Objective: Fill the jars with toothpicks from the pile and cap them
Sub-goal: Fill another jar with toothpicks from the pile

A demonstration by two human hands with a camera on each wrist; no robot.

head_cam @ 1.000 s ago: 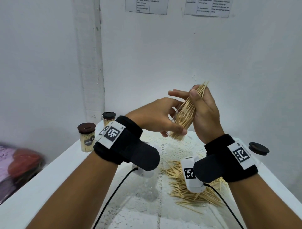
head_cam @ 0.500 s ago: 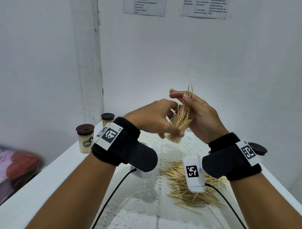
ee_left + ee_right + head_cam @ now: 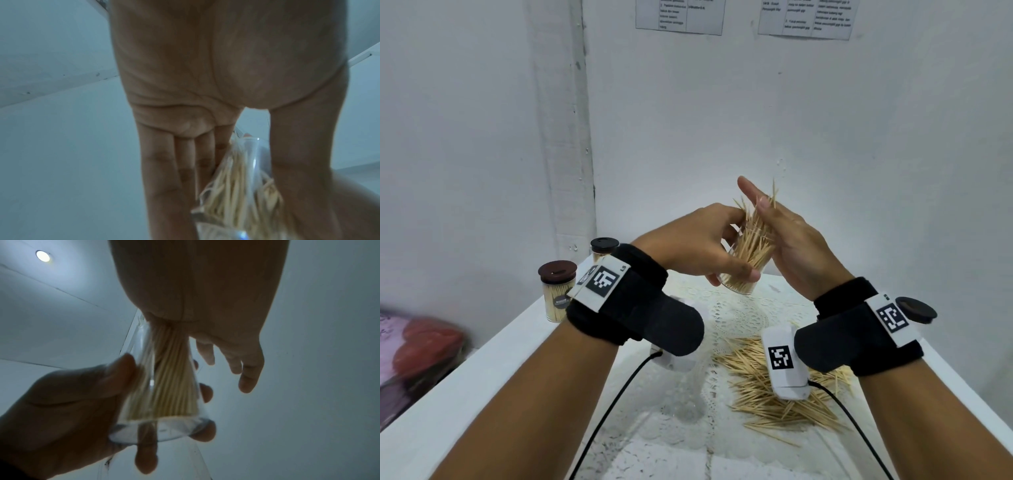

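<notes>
Head view: left hand [image 3: 698, 243] gripping clear jar [image 3: 739, 274] aloft above worktop [image 3: 493, 359], tilted; right hand [image 3: 794, 246] with fingers straight, pressing bundle of toothpicks [image 3: 755, 236] down into jar mouth, tips fanning out well above rim. Filling seemingly under way on this jar, capping not yet done. Two capped jars [image 3: 557, 294] standing full at left rear edge of worktop, so judging two finished. Loose cap [image 3: 916, 309] lying near right wrist, probably waiting for jar in hand. Pile [image 3: 760, 394] of toothpicks on worktop, plenty remaining. Dark round label on nearer capped jar, writing too small to read; printed sheets [image 3: 679, 15] on wall, text blurred, unreadable.

Left wrist view: fingers [image 3: 164, 170] and thumb wrapping jar wall, toothpicks showing through plastic.

Right wrist view: bundle running from palm down into jar, ends resting close to base; right fingers [image 3: 248, 369] extended, gripping nothing; no writing showing.
</notes>
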